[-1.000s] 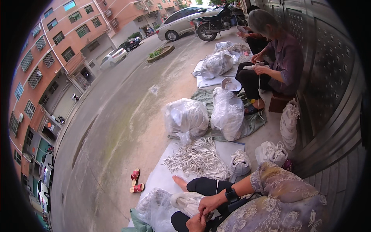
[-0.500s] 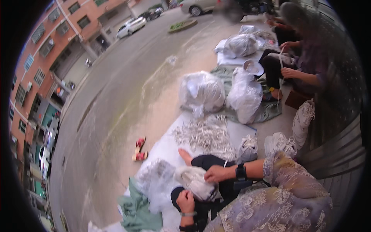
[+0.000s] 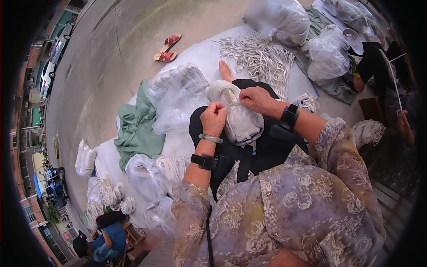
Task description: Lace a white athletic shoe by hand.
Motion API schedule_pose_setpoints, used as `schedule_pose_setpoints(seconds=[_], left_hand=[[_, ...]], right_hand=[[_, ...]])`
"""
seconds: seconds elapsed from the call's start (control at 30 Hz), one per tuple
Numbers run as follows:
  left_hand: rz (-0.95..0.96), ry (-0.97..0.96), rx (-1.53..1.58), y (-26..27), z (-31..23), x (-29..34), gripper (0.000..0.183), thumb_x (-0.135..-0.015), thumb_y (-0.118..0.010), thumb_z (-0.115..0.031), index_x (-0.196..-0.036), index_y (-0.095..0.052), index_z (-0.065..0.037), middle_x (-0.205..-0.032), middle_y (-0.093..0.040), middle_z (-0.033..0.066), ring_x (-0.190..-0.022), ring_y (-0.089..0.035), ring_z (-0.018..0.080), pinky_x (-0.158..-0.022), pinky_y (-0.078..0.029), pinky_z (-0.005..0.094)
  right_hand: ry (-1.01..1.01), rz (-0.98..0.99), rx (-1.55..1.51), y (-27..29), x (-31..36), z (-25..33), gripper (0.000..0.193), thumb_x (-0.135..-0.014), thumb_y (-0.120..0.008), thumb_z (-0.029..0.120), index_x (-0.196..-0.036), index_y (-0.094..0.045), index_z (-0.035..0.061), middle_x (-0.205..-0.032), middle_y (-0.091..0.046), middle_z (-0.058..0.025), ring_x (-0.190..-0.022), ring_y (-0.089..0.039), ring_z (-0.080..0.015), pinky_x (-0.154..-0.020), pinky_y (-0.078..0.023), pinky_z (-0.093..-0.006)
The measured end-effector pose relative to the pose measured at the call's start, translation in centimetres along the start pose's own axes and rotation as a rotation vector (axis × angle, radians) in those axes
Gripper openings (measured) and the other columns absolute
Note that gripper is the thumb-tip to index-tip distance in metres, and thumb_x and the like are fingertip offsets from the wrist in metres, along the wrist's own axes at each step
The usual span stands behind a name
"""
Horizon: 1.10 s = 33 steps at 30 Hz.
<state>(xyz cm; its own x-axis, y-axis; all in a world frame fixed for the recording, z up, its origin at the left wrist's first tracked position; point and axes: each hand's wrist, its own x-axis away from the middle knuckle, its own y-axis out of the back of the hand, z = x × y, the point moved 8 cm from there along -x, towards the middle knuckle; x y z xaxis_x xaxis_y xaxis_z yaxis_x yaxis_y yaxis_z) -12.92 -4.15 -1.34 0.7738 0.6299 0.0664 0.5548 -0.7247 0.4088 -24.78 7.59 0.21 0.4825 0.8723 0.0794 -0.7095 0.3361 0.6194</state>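
White lace [image 3: 234, 103] pinched between fingers of left hand [image 3: 213, 118] and right hand [image 3: 258, 99], over pale shoe [image 3: 238, 116].

Matt mesh-cloth shoe upper [image 3: 238, 118], glossy plastic bag [image 3: 178, 95]

Street-side outdoor piecework spot

People sit on a white ground sheet [image 3: 200, 53] at the edge of a concrete road [image 3: 111, 40], among clear bags of shoe parts [image 3: 178, 95], loose laces [image 3: 260, 58], parked cars [image 3: 58, 44].
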Motion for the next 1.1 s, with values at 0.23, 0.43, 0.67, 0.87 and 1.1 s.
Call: schedule_pose_setpoints(seconds=[0.23,0.43,0.67,0.87,1.1], left_hand=[[0.093,0.013,-0.034,-0.6,0.4,0.1,0.023,-0.069,-0.07,-0.014,-0.083,-0.056,-0.002,-0.059,-0.05,-0.0035,-0.054,-0.043,0.004,-0.052,-0.04,0.0198],[0.158,0.008,-0.073,-0.9,0.4,-0.3,0.027,-0.068,-0.071,-0.014,-0.084,-0.053,-0.003,-0.058,-0.049,-0.0034,-0.053,-0.043,0.0046,-0.051,-0.039,0.0202],[0.177,-0.001,-0.063,-1.2,0.2,-0.2,0.027,-0.068,-0.071,-0.013,-0.085,-0.052,-0.003,-0.058,-0.048,-0.0031,-0.053,-0.042,0.0048,-0.052,-0.039,0.0205],[0.215,-0.018,-0.096,-1.6,0.0,-0.3,0.028,-0.068,-0.071,-0.013,-0.086,-0.052,-0.003,-0.059,-0.047,-0.0029,-0.053,-0.042,0.0055,-0.052,-0.039,0.0211],[0.24,-0.015,-0.084,-1.7,-0.1,-0.3,0.028,-0.068,-0.07,-0.013,-0.086,-0.051,-0.003,-0.059,-0.047,-0.0029,-0.054,-0.042,0.0056,-0.052,-0.04,0.0214]], right_hand=[[0.11,-0.047,0.149,-0.8,-0.2,1.1,0.011,-0.075,-0.051,0.014,-0.075,-0.058,0.0052,-0.071,-0.06,-0.0149,-0.073,-0.059,-0.0323,-0.064,-0.045,-0.0414],[0.238,-0.041,0.315,-1.1,0.0,2.8,0.008,-0.076,-0.051,0.012,-0.073,-0.055,0.006,-0.073,-0.06,-0.0128,-0.072,-0.059,-0.0302,-0.062,-0.045,-0.0407],[0.199,0.105,0.479,-1.5,-0.9,3.0,0.01,-0.069,-0.054,0.013,-0.071,-0.056,0.003,-0.069,-0.061,-0.0147,-0.068,-0.061,-0.0306,-0.059,-0.046,-0.0402],[0.121,0.286,0.643,-2.5,-1.5,3.4,0.018,-0.064,-0.055,0.014,-0.071,-0.063,0.0002,-0.071,-0.062,-0.0168,-0.07,-0.063,-0.0301,-0.061,-0.049,-0.0371],[0.052,0.39,0.391,-2.9,-2.8,1.2,0.016,-0.069,-0.051,0.016,-0.07,-0.061,0.0039,-0.072,-0.06,-0.0163,-0.072,-0.06,-0.0323,-0.062,-0.045,-0.0396]])
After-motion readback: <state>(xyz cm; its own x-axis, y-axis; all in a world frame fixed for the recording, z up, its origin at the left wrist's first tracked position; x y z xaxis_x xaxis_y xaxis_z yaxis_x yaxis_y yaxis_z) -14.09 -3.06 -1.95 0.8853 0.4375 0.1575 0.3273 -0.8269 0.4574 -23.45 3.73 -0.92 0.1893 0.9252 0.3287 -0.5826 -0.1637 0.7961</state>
